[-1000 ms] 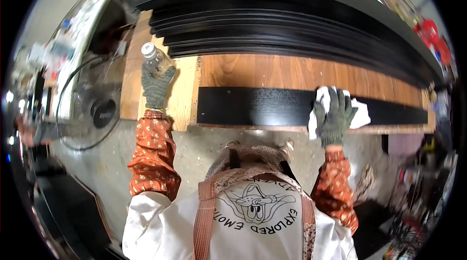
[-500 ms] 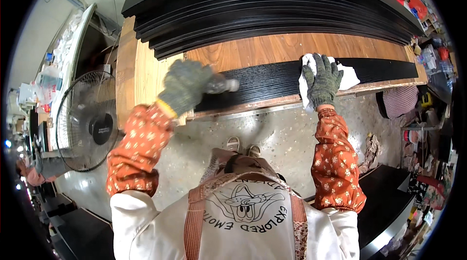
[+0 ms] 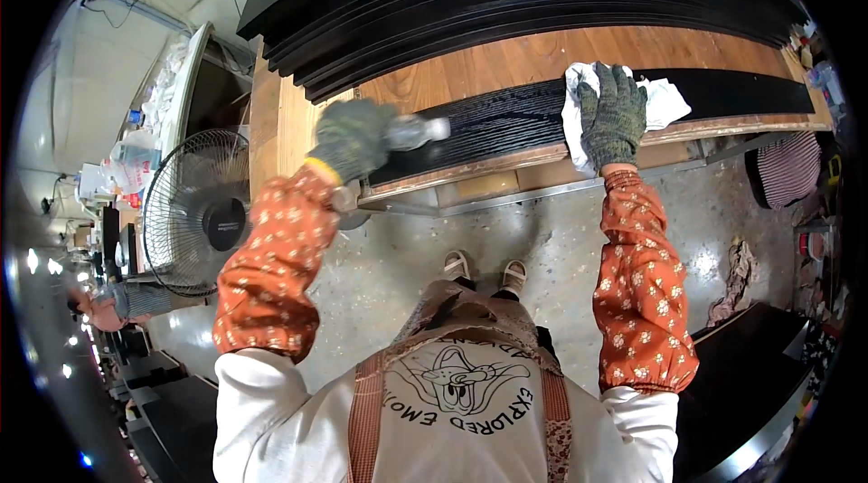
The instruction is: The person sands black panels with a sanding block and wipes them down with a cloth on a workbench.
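A long black board (image 3: 506, 126) with a ridged, grain-like surface lies along the near edge of the wooden workbench (image 3: 434, 80). My left hand (image 3: 353, 139), in a grey-green knit glove, is closed round a clear plastic bottle (image 3: 416, 132) above the board's left part. The bottle is tilted onto its side, its pale top pointing right; motion blurs the hand. Farther right, my gloved right hand (image 3: 615, 117) presses a white cloth (image 3: 665, 103) down on the board. Its fingers lie over the cloth, which sticks out on both sides.
Behind the board, a stack of long black boards (image 3: 524, 4) fills the bench's far side. A floor fan (image 3: 194, 212) stands close to the bench's left end. At lower right is a black panel (image 3: 741, 383); a striped seat-like thing (image 3: 785, 171) is near the bench's right end.
The view has shifted, so the bench sits higher and farther right in it. Both hands stay near the same parts of the board, still holding the bottle and the cloth.
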A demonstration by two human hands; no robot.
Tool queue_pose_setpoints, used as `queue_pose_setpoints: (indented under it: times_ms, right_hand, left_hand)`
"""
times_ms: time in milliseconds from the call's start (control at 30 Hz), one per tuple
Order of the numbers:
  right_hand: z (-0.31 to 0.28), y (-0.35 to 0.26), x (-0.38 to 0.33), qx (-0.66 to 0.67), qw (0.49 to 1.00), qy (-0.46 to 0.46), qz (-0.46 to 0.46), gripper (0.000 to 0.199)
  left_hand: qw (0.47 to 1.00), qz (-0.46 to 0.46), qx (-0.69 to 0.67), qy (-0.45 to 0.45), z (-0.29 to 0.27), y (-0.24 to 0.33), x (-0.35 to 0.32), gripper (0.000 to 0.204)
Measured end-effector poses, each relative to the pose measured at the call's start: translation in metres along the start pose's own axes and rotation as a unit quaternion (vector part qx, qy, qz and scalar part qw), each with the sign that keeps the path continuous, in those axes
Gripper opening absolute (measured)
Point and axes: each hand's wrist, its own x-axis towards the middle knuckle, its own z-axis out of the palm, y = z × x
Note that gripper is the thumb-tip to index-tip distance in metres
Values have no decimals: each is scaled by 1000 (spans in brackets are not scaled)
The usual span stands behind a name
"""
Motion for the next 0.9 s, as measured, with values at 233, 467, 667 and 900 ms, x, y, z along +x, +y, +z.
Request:
queue_pose_setpoints:
  times_ms: [233, 467, 667, 900]
  right_hand:
    - [9, 7, 0, 20, 999, -29, 16, 47]
    - [17, 6, -6, -36, 997, -61, 42, 46]
    - [18, 19, -9, -11, 994, -89, 70, 49]
    - [15, 7, -17, 61, 988, -137, 30, 49]
  left_hand:
    - [999, 16, 36, -17, 15, -47, -33, 56]
    - [992, 91, 40, -74, 1, -16, 11, 66]
    - [986, 166, -20, -6, 11, 5, 47, 59]
    - [983, 50, -147, -95, -7, 7, 77, 64]
